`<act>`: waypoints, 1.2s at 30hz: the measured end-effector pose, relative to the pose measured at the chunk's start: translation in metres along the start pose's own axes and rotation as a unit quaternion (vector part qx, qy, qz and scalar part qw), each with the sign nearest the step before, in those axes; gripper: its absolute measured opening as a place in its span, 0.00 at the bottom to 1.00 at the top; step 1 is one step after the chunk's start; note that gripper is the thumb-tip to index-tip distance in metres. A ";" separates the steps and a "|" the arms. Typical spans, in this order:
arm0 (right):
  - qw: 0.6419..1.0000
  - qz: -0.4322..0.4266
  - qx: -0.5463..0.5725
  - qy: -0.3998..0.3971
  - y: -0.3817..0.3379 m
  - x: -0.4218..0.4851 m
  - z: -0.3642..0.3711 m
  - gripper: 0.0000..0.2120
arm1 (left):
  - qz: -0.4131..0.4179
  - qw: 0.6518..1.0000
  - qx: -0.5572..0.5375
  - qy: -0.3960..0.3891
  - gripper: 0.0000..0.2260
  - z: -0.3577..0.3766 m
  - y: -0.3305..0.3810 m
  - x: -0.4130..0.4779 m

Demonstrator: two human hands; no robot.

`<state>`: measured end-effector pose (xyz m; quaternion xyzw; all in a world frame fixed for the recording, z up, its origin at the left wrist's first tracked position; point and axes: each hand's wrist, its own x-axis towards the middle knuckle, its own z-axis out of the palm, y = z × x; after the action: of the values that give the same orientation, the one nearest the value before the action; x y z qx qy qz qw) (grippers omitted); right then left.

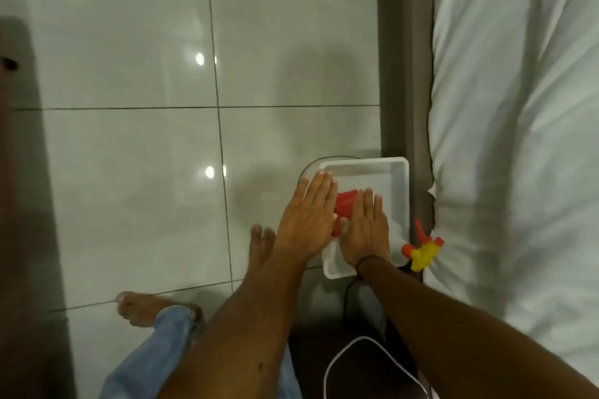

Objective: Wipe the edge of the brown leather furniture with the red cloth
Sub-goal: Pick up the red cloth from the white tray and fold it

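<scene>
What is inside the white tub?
The white tub holds the red cloth, pressed between the left hand and right hand. The hands hide whatever lies beneath.

**Colour and Pattern Reference**

The folded red cloth (345,204) is solid red, unpatterned. The rectangular white plastic tub (400,185) is plain white. The spray bottle trigger head (423,251) is yellow with orange-red parts. The padded brown leather bed edge (405,74) is uniform grey-brown. The rumpled white bed sheet (518,107) is plain white. The glossy tiled floor (129,74) is pale grey-green with a grid of thin dark grout lines. The denim trouser leg (168,334) is light blue.
</scene>
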<state>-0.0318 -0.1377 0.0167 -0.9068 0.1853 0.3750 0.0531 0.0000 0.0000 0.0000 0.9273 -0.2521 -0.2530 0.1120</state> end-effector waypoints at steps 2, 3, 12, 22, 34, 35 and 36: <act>0.995 0.060 0.069 -0.042 0.015 0.019 0.003 0.38 | 0.009 0.999 -0.017 -0.041 0.34 0.003 0.011 0.019; 0.990 0.084 0.103 -0.048 0.022 0.029 0.006 0.38 | -0.002 0.999 -0.019 -0.040 0.34 0.009 0.014 0.028; 0.962 0.153 0.224 -0.044 0.025 0.091 0.033 0.37 | -0.075 0.992 0.019 -0.098 0.10 0.048 0.027 0.068; 0.972 0.120 0.203 -0.004 0.025 0.079 0.032 0.15 | -0.093 0.994 -0.055 -0.022 0.12 0.053 0.022 0.064; 0.904 -0.130 0.339 -0.226 -0.050 -0.062 -0.108 0.17 | -0.158 0.784 -0.600 -0.028 0.15 -0.058 -0.057 -0.105; 0.886 -0.126 0.373 -0.246 -0.067 -0.068 -0.107 0.19 | -0.185 0.756 -0.628 -0.001 0.16 -0.062 -0.069 -0.125; 0.862 -0.121 0.416 -0.263 -0.087 -0.074 -0.102 0.23 | -0.210 0.720 -0.661 0.026 0.16 -0.065 -0.081 -0.145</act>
<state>0.0203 -0.0594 0.1376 -0.6834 0.1924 0.4780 0.5172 -0.0400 0.1502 0.0880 0.6533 0.1832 -0.3479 0.6470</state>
